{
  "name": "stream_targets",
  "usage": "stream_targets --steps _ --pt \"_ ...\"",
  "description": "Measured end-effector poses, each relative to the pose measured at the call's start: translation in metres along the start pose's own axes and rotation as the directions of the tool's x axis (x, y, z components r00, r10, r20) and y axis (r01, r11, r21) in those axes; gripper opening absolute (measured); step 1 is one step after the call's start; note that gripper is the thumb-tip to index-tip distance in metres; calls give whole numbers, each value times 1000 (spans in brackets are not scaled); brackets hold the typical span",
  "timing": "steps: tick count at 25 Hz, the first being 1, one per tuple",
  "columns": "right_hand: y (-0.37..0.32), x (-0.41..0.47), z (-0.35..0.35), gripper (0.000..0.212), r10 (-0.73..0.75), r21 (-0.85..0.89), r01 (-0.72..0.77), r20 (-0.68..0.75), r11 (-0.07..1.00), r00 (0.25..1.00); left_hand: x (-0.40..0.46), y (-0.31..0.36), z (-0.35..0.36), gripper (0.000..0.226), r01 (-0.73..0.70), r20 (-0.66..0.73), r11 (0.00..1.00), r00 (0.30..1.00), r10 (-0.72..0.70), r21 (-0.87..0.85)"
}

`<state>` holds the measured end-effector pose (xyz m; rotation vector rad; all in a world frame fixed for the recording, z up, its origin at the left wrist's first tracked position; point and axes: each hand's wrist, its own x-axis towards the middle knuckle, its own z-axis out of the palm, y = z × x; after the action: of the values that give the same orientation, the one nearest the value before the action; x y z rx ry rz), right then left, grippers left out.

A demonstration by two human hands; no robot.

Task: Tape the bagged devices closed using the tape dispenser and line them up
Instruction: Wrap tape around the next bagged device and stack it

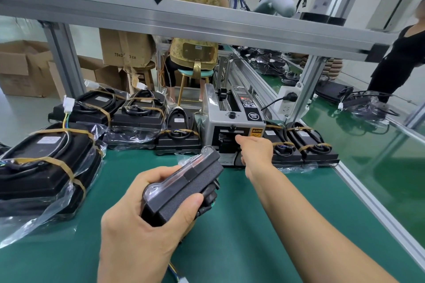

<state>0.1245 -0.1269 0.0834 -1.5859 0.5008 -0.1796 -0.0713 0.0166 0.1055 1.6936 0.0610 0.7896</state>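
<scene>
My left hand grips a black bagged device on its edge above the green mat, its plastic bag folded over the top. My right hand reaches forward to the outlet slot of the grey tape dispenser, fingertips at the slot; whether tape is pinched there is hidden by the hand. Taped bagged devices stand in a row right of the dispenser. More bagged devices with brown tape lie stacked at the left and behind.
An aluminium frame rail crosses overhead. A power strip hangs on the right post. The mat's metal edge runs along the right. One person sits on a stool ahead; another stands far right. Cardboard boxes at left.
</scene>
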Motion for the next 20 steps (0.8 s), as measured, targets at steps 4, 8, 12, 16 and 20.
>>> stream_targets --steps 4,8,12,16,20 --pt "0 1 3 8 -7 -17 7 -9 1000 1000 0 1 2 43 2 1 1000 1000 -2 -23" --pt "-3 -1 5 8 30 11 -29 -24 1000 999 -1 1 2 43 7 10 1000 1000 -7 -29" --pt "-4 -3 6 20 69 62 -66 -44 996 997 -1 1 2 42 24 15 999 1000 -24 -28" --pt "-7 -10 10 21 120 128 -124 34 984 992 -1 2 1 43 32 20 999 999 -31 -9" --pt "-5 -7 -5 28 132 229 -150 94 962 987 -1 5 1 55 40 12 998 999 -40 -39"
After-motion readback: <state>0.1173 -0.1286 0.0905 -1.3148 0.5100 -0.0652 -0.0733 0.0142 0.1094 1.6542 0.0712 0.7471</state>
